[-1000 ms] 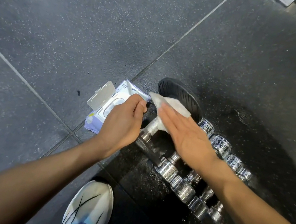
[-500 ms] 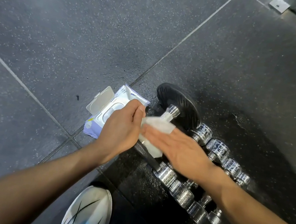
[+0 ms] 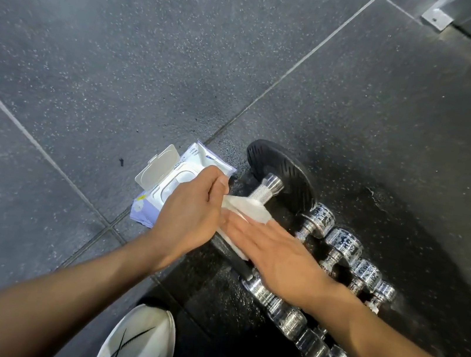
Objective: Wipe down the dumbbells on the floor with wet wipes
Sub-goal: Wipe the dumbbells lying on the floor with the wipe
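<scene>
Speckled rubber floor (image 3: pixel 124 52) carries the black-plated dumbbell (image 3: pixel 281 176), with the wipes pack (image 3: pixel 165 185) just left of it and the small chrome dumbbells (image 3: pixel 341 244) just right. The right hand (image 3: pixel 274 258), fingers flat, presses the wet wipe (image 3: pixel 246 209) on its bar. The wipe has slid nearer since a second ago, baring the far knurling, so that stretch looks done. The left hand (image 3: pixel 189 211) curls beside the wipe; whether it holds anything I cannot tell.

Dark speckled rubber floor tiles (image 3: pixel 124 52), pale seams, metal bracket (image 3: pixel 438 16) far corner.

Chrome dumbbells (image 3: pixel 342 245), white wipe (image 3: pixel 249 209) (speckled grey floor (image 3: pixel 124 52)).
</scene>
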`<state>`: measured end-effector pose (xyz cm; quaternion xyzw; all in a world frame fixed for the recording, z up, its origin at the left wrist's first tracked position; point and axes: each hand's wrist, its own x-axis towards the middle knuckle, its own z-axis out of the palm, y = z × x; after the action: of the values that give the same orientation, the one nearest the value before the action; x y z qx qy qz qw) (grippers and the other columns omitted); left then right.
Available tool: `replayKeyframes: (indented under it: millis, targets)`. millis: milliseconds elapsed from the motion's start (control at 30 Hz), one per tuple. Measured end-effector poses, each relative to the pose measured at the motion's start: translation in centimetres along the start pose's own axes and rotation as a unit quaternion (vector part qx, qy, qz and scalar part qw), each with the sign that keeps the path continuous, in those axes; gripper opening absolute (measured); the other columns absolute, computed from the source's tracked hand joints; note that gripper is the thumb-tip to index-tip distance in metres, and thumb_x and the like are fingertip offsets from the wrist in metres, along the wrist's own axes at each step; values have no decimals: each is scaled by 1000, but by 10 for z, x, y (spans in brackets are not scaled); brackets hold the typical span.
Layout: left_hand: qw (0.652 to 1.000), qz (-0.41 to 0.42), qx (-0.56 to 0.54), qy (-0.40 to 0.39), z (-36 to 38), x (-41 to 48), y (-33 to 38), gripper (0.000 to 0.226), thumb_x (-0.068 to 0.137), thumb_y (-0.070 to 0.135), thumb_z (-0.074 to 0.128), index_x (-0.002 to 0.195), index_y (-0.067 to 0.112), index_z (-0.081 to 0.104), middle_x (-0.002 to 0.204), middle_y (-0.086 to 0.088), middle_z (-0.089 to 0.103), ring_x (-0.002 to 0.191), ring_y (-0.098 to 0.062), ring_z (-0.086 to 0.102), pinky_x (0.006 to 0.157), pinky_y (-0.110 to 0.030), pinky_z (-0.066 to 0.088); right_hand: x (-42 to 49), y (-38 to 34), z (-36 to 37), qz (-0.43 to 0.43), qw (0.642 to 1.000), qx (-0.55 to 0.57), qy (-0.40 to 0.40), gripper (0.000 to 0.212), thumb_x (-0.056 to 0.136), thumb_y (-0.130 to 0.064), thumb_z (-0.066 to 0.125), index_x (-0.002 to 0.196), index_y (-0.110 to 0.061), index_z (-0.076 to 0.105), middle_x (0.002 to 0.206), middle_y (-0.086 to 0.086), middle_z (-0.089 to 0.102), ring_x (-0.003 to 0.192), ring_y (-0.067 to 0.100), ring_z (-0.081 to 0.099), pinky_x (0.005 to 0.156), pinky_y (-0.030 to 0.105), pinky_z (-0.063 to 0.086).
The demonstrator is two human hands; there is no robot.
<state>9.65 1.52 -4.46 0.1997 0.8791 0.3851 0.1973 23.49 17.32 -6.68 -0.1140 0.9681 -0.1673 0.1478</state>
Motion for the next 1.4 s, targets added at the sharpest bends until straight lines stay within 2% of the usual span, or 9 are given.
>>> replayKeyframes:
  millis: [167, 300, 433, 600, 733, 1033, 1167, 1300, 1400]
  targets:
    - [1000, -1, 8, -2, 0, 0, 1, 28, 108, 37, 38, 86, 25, 52, 65, 8, 53, 68, -13, 53, 65, -39, 39, 5, 13, -8, 130, 987, 27, 88, 101, 77, 19, 44, 164, -16, 9, 172, 0, 7, 156, 16, 14, 125, 39, 27]
    - [1000, 2, 1, 3, 0, 0, 1, 28, 108, 36, 39, 87, 22, 52, 69, 5, 57, 72, -20, 56, 71, -43, 46, -2, -5, -3, -22, 1000, 7, 14, 94, 78, 8, 26, 164, -24, 6, 171, -7, 10, 156, 10, 15, 122, 27, 26]
    - [1000, -5, 1, 4, 1, 1, 1, 27, 107, 36, 40, 87, 24, 53, 66, 7, 55, 69, -16, 53, 67, -41, 42, 7, 15, -10, 111, 991, 35, 67, 105, 74, 18, 44, 164, -21, 7, 172, -5, 5, 155, 11, 18, 120, 37, 34]
    - [1000, 3, -3, 9, 1, 1, -1, 27, 107, 36, 40, 86, 23, 52, 69, 5, 57, 73, -24, 56, 74, -48, 48, -4, 1, -11, -9, 999, 33, 5, 94, 79, 7, 30, 164, -29, 9, 170, -12, 9, 155, 3, 11, 123, 26, 21]
    - [1000, -8, -2, 11, 3, 2, -1, 28, 107, 38, 40, 86, 25, 52, 66, 7, 54, 72, -22, 55, 73, -47, 48, 3, 10, -13, 112, 991, 21, 70, 98, 75, 14, 39, 164, -20, 14, 170, -1, 14, 154, 16, 21, 120, 44, 36]
    - [1000, -7, -6, 16, 5, 2, -3, 28, 107, 38, 41, 81, 29, 48, 66, 8, 54, 70, -18, 52, 72, -44, 46, -3, 7, 3, 134, 981, 93, 102, 102, 81, 22, 48, 164, -25, 12, 171, -10, 5, 157, 14, 11, 114, 44, 44]
    - [1000, -5, -13, 17, 5, 3, -5, 28, 107, 37, 42, 80, 29, 47, 67, 11, 54, 71, -19, 53, 73, -45, 47, -18, 2, 4, 22, 996, 72, 43, 109, 72, 23, 38, 163, -33, 14, 170, -15, 7, 154, 2, 9, 121, 26, 25]
    - [1000, -6, -13, 17, 6, 4, -7, 29, 106, 39, 41, 79, 32, 47, 69, 14, 55, 69, -15, 51, 72, -44, 46, -21, 16, -3, 154, 982, 88, 71, 96, 85, 17, 38, 162, -33, 11, 170, -12, 9, 150, 12, 33, 107, 10, 35]
    - [1000, -6, -11, 19, 6, 4, -8, 29, 106, 39, 41, 79, 32, 47, 70, 17, 56, 67, -13, 50, 71, -44, 46, -26, 0, 7, 76, 992, 100, 19, 101, 83, 18, 48, 161, -33, 11, 170, -10, 9, 152, 7, 21, 114, 23, 34]
